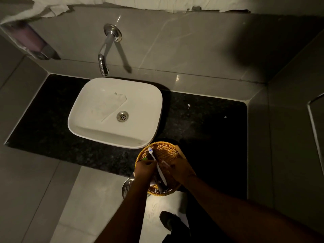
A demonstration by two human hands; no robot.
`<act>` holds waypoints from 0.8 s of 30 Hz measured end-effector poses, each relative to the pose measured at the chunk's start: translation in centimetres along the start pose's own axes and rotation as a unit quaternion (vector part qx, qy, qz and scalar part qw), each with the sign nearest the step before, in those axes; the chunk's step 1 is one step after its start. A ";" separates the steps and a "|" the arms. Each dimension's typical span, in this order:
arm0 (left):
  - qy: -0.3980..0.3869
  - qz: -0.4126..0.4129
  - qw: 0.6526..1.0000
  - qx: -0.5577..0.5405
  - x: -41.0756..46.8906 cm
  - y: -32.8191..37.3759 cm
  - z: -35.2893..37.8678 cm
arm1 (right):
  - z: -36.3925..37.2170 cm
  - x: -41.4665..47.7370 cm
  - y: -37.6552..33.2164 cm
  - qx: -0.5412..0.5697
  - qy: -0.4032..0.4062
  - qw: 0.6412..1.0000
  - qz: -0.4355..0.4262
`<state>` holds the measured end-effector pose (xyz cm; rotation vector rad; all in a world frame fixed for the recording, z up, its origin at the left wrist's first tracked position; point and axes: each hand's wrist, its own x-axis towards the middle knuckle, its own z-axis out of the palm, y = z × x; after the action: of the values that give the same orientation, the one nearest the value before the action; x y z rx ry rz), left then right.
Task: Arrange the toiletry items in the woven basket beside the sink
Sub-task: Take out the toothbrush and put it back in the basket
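Forearms, two, bare, reaching from the lower edge over the desk (pixel 201 123), black speckled stone, front edge. Sink (pixel 114 112), white, just left of and behind the basket. Basket (pixel 164 149), woven, round, stiff and light; overhangs the desk edge, so likely tippy. Left hand (pixel 144 168), grip pinching the toothbrush (pixel 157 165) mid-handle; light, rigid, slick plastic, best held at the handle. Right hand (pixel 181 170), inside the basket; grip state cannot be told.

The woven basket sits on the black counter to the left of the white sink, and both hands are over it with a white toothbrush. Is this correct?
Not quite. In the head view, the woven basket sits right of the white sink, at the counter's front edge. Both hands and the white toothbrush are over it.
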<state>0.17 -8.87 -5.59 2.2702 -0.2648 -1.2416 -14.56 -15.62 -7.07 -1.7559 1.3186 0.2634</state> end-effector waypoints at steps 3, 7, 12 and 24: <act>-0.023 -0.031 0.999 -0.005 0.1 0.1 1.2 | -0.2 -0.2 0.5 0.021 0.033 0.999 0.031; -0.048 -0.057 0.997 -0.017 0.3 0.3 2.8 | -0.2 0.1 0.4 0.013 0.053 0.997 0.047; -0.069 -0.054 0.996 -0.004 0.0 0.5 4.1 | 0.8 -0.1 1.6 -0.104 0.026 0.993 0.056; -0.011 0.049 0.988 0.149 -0.1 0.4 4.9 | 0.9 -0.5 2.0 -0.158 0.087 0.983 0.018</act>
<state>-3.91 -10.95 -7.39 2.4584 -0.5993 -1.2456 -16.23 -14.64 -8.31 -2.0608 1.4983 0.3621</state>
